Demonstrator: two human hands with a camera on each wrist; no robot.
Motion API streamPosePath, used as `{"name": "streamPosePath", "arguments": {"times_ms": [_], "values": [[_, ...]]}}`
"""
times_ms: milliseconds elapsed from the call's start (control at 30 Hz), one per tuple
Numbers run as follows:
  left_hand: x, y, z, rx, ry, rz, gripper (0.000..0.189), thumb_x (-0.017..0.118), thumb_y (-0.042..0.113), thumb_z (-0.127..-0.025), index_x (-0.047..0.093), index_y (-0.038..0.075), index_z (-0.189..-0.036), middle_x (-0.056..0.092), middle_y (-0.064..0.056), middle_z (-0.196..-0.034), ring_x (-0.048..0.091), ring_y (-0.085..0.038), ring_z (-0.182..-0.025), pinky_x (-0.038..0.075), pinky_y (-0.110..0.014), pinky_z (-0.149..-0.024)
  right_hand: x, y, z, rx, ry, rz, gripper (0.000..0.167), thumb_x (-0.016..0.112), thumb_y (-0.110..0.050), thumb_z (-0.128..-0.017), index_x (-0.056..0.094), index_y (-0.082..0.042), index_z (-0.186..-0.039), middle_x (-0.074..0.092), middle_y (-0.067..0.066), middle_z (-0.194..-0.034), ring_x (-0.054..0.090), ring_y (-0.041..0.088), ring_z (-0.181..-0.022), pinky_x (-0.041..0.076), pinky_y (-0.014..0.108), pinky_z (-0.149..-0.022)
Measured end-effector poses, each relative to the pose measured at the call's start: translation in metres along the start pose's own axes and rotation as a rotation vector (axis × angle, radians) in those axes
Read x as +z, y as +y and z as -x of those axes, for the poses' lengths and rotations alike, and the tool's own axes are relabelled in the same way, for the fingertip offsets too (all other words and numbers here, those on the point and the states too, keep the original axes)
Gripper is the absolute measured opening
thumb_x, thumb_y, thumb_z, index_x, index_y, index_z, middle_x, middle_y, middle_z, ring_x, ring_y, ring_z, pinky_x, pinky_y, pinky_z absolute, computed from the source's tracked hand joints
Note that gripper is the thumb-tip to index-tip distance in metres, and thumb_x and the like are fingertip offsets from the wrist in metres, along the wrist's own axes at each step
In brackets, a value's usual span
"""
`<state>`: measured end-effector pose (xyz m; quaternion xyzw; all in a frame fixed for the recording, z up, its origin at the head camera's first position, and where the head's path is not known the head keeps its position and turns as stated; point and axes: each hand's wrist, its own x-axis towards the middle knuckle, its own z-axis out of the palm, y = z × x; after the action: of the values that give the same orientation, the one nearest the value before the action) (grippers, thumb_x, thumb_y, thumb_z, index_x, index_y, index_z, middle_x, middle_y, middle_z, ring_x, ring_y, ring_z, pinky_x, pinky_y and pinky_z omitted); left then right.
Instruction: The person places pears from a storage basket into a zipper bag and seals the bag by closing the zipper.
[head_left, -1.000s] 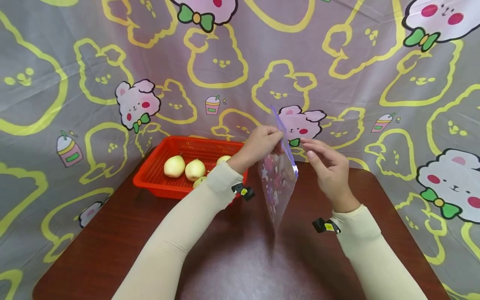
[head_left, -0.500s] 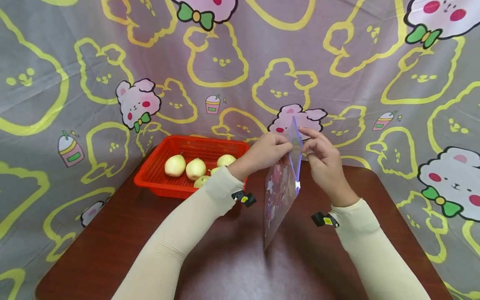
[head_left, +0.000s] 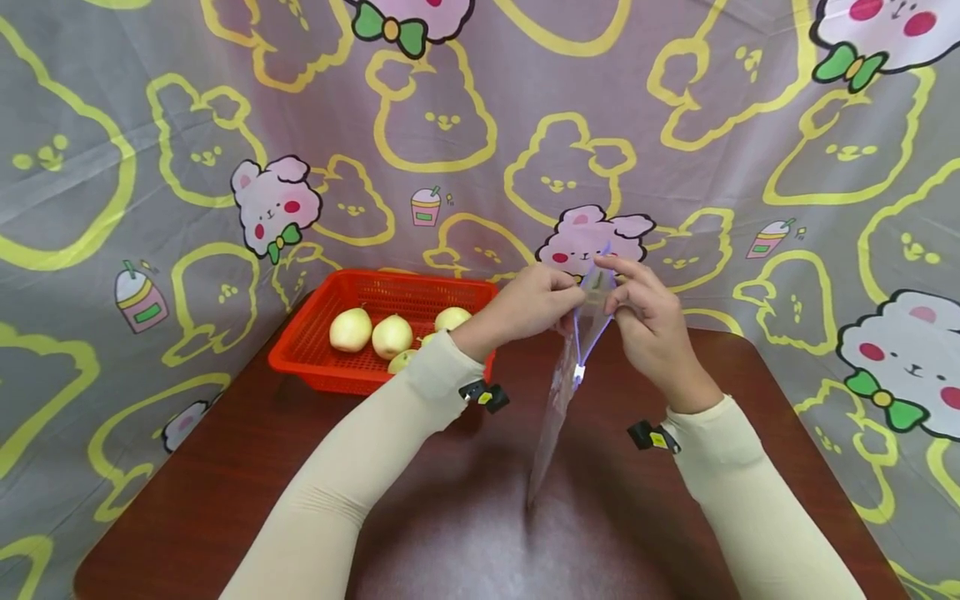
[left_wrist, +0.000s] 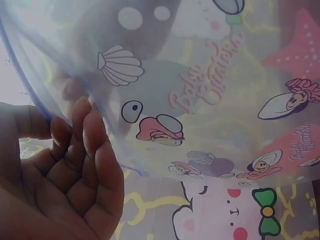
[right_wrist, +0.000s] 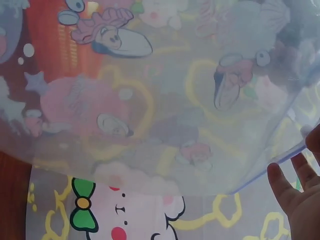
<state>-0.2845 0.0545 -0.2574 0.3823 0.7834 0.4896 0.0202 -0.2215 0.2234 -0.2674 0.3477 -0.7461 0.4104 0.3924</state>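
While the left hand point(head_left: 528, 304) pinches one lip of a translucent zipper bag point(head_left: 555, 425), the right hand point(head_left: 652, 321) holds the opposite lip. The left thumb and fingers are drawn together on the plastic; the right fingers are partly bent about the purple zip strip point(head_left: 597, 340), the forefinger reaching farther along it. The bag hangs upright between the hands, to the right of a red plastic basket point(head_left: 281, 364) of pale yellow pears point(head_left: 392, 337); whether its lowest corner touches the counter point(head_left: 225, 500) cannot be told.

Compared with one second earlier, when the right hand stood apart from the bag and the lips lay together, the mouth is now parted into a narrow V above the white slider point(head_left: 579, 373). The work at the mouth thus appears well begun, though the gap remains slim.

In the left wrist view, pink script lettering point(left_wrist: 190, 95) on the bag reads "Baby", followed by a word that seems to be "Oysters"; it recurs near the right edge. No brand is legible.
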Motion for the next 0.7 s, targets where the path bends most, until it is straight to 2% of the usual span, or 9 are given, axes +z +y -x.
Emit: {"name": "streamPosePath", "arguments": {"times_ms": [100,167,267,400,500,700], "values": [[-0.004,0.000,0.001,-0.019,0.008,-0.025,0.037,0.052,0.014,-0.095,0.061,0.007,-0.060,0.063,-0.004,-0.059,0.063,-0.019,-0.058,0.053,-0.030,-0.058,-0.002,0.000,-0.001,-0.045,0.012,0.027,0.030,0.035,0.027,-0.076,0.051,0.004,-0.064,0.062,0.031,-0.109,0.053,0.045,-0.109,0.040,0.034,-0.097],[-0.007,0.000,0.003,-0.034,0.016,-0.059,0.037,0.052,0.016,-0.095,0.062,0.007,-0.060,0.063,-0.003,-0.060,0.060,-0.018,-0.057,0.048,-0.028,-0.054,-0.004,0.000,-0.002,-0.065,0.021,0.049,0.031,0.034,0.026,-0.076,0.050,0.003,-0.063,0.064,0.029,-0.101,0.054,0.045,-0.109,0.038,0.042,-0.102],[-0.012,0.000,0.006,-0.030,0.056,-0.122,0.038,0.052,0.018,-0.094,0.061,0.007,-0.059,0.061,-0.001,-0.058,0.053,-0.019,-0.052,0.038,-0.028,-0.047,-0.006,0.000,-0.003,-0.077,0.041,0.071,0.031,0.033,0.026,-0.077,0.048,0.003,-0.062,0.065,0.026,-0.089,0.056,0.044,-0.104,0.038,0.046,-0.101],[-0.019,-0.001,0.012,-0.026,0.130,-0.197,0.039,0.052,0.018,-0.092,0.050,0.007,-0.054,0.048,-0.004,-0.051,0.038,-0.018,-0.045,0.026,-0.027,-0.042,-0.009,0.002,-0.002,-0.056,0.074,0.085,0.032,0.032,0.025,-0.078,0.047,0.002,-0.062,0.064,0.022,-0.078,0.057,0.042,-0.097,0.040,0.041,-0.098],[-0.023,-0.003,0.015,-0.034,0.159,-0.237,0.041,0.052,0.018,-0.090,0.043,0.009,-0.052,0.040,-0.006,-0.049,0.032,-0.017,-0.043,0.022,-0.026,-0.041,-0.010,0.003,-0.002,-0.051,0.092,0.094,0.031,0.033,0.025,-0.078,0.048,0.003,-0.062,0.062,0.020,-0.072,0.057,0.043,-0.093,0.041,0.037,-0.094],[-0.031,-0.008,0.019,-0.059,0.174,-0.265,0.040,0.053,0.022,-0.091,0.044,0.009,-0.053,0.038,-0.005,-0.050,0.031,-0.017,-0.044,0.022,-0.026,-0.042,-0.014,0.007,0.000,-0.054,0.114,0.104,0.029,0.034,0.025,-0.077,0.051,0.006,-0.063,0.059,0.019,-0.068,0.054,0.039,-0.086,0.039,0.033,-0.090]]}}
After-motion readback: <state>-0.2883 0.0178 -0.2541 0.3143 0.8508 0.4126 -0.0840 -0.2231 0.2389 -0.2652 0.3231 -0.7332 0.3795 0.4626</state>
